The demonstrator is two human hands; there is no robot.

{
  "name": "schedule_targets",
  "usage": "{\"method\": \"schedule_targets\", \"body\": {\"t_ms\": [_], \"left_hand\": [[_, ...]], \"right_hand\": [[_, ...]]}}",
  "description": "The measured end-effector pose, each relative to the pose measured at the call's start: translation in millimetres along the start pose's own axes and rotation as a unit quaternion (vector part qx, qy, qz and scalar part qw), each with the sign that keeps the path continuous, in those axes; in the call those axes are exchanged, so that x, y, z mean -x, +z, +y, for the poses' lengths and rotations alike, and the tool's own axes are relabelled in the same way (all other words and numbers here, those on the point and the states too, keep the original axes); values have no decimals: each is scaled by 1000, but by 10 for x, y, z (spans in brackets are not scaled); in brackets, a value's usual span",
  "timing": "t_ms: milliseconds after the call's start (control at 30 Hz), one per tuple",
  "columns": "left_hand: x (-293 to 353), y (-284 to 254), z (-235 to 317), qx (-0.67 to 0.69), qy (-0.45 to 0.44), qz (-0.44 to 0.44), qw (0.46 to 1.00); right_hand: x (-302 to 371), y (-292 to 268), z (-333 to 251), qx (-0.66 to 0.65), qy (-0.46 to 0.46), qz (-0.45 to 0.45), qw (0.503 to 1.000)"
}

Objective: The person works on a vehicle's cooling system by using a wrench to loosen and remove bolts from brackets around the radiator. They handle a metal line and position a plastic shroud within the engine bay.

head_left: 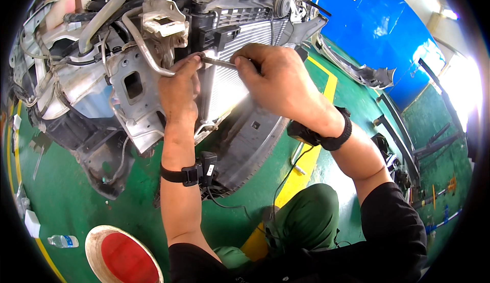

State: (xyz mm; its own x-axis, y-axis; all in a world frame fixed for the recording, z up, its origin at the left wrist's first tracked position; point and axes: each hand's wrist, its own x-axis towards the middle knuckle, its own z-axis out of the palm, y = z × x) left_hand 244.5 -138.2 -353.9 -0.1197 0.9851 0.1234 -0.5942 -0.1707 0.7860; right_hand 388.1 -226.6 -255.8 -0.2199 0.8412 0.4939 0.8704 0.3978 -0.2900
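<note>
In front of me is the stripped front end of a car, with its silver radiator (232, 79) exposed. My right hand (278, 76) is closed around one end of a slim metal wrench (219, 62), which lies nearly level across the radiator's upper left part. At the wrench's far end, the curled fingers of my left hand (178, 89) close about its head, beside a bent metal pipe (143, 45) and a grey bracket (135, 81). The fastener, if any, under the wrench head is hidden by my left fingers.
A dark bumper part or tyre-like curved piece (250, 135) sits below the radiator. Cables trail from both wrist straps. A bucket with red inside (94, 247) and a plastic bottle (64, 241) stand lower left. A blue panel (377, 28) and metal stands (398, 125) are at right.
</note>
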Motion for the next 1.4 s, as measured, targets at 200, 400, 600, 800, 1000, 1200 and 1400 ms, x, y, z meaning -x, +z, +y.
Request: {"method": "schedule_targets", "body": {"t_ms": [200, 400, 600, 800, 1000, 1200, 1400], "left_hand": [[11, 31, -41, -21, 4, 4, 1000], [7, -29, -31, -9, -12, -7, 1000], [44, 49, 26, -23, -11, 26, 999], [0, 30, -33, -24, 7, 6, 1000], [-14, -10, -67, 3, -1, -3, 1000], [41, 46, 25, -24, -13, 19, 999], [26, 58, 0, -22, -5, 16, 1000]], "right_hand": [[271, 796, 221, 61, 64, -108, 990], [257, 615, 224, -8, 31, -128, 991], [26, -13, 72, -50, 39, -18, 998], [258, 518, 212, 61, 33, -111, 991], [224, 795, 261, -39, 27, -112, 993], [104, 75, 85, 5, 37, -58, 998], [222, 528, 290, 174, -43, -138, 974]]}}
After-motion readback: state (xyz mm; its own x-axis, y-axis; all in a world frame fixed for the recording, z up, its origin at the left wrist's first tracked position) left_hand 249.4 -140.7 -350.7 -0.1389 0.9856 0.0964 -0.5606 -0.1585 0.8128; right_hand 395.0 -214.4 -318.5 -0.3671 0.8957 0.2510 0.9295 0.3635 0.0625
